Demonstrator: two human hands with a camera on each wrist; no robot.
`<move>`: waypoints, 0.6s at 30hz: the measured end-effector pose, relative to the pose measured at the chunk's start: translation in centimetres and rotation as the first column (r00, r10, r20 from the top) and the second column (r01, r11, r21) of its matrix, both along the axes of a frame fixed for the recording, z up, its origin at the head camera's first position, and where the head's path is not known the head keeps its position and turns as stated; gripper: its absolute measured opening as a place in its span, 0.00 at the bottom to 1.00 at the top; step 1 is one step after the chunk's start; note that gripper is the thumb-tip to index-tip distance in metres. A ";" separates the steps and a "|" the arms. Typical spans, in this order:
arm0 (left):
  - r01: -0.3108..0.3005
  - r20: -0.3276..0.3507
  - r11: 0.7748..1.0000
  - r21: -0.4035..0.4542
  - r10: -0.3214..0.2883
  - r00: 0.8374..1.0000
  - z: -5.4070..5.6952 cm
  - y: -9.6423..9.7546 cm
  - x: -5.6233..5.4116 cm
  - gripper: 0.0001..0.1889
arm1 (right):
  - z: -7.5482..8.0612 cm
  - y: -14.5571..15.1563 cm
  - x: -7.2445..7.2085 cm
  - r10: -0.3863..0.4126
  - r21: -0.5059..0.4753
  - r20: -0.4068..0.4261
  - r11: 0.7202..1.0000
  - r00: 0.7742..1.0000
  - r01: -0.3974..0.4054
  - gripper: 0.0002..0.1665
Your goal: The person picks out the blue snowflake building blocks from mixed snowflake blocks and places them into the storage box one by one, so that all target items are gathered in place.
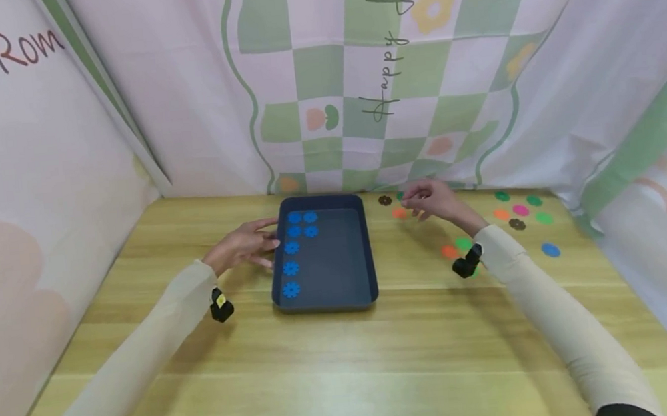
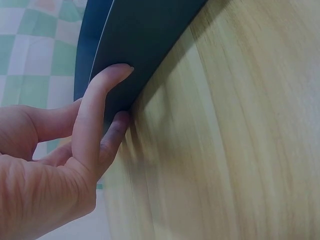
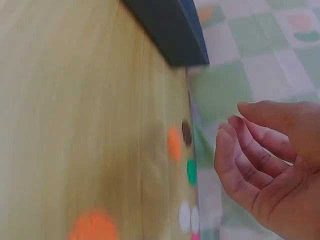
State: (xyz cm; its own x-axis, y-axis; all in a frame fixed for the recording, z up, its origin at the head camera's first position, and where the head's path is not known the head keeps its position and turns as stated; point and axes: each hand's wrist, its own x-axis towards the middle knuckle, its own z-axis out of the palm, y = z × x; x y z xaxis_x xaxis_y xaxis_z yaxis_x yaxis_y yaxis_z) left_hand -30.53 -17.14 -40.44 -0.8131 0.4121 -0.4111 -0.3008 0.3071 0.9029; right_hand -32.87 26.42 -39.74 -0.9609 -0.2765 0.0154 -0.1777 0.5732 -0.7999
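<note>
A dark blue-grey rectangular tray (image 1: 341, 257) lies on the table. Blue snowflake discs (image 1: 291, 267) line its left side, with a short second column at the far end. My left hand (image 1: 243, 245) is at the tray's left side; in the left wrist view its fingertips touch the outer wall (image 2: 142, 42), fingers spread and slightly bent. My right hand (image 1: 432, 200) hovers right of the tray's far end, above a brown disc (image 1: 384, 200) and an orange disc (image 1: 399, 213). In the right wrist view its fingers (image 3: 227, 150) curve loosely, with nothing visible between them.
Loose discs lie at the right, among them a pink one (image 1: 521, 210), a light green one (image 1: 544, 218) and a blue one (image 1: 550, 249). An orange disc (image 1: 449, 252) is near the right wrist. A checked curtain (image 1: 320, 68) hangs behind the wooden table (image 1: 325, 376).
</note>
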 end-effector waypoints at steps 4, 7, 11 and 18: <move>0.004 -0.002 1.000 -0.009 -0.004 1.000 0.0 0.0 -0.1 0.38 | 0.0 2.5 0.5 -0.014 0.036 0.007 0.999 1.000 0.014 0.21; 0.021 -0.006 1.000 0.003 -0.021 1.000 -0.1 0.3 -0.3 0.38 | 0.2 4.4 1.0 -0.027 0.084 0.008 0.996 1.000 0.026 0.23; 0.028 -0.006 0.999 0.016 -0.028 1.000 -0.1 0.5 -0.4 0.39 | 0.4 6.7 1.5 -0.026 0.149 0.002 0.988 1.000 0.026 0.22; -0.004 0.008 1.000 0.001 0.004 1.000 0.1 0.2 -0.2 0.39 | 0.2 10.5 1.8 0.031 0.236 0.018 0.971 0.999 -0.034 0.23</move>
State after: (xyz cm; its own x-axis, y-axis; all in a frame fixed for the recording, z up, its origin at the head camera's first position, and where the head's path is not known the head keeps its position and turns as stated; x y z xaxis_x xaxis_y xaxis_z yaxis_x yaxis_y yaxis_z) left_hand -30.69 -16.98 -40.38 -0.8117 0.4092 -0.4169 -0.3092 0.3045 0.9009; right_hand -31.10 36.88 -39.51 -0.9510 -0.3017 -0.0672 -0.1893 0.7403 -0.6451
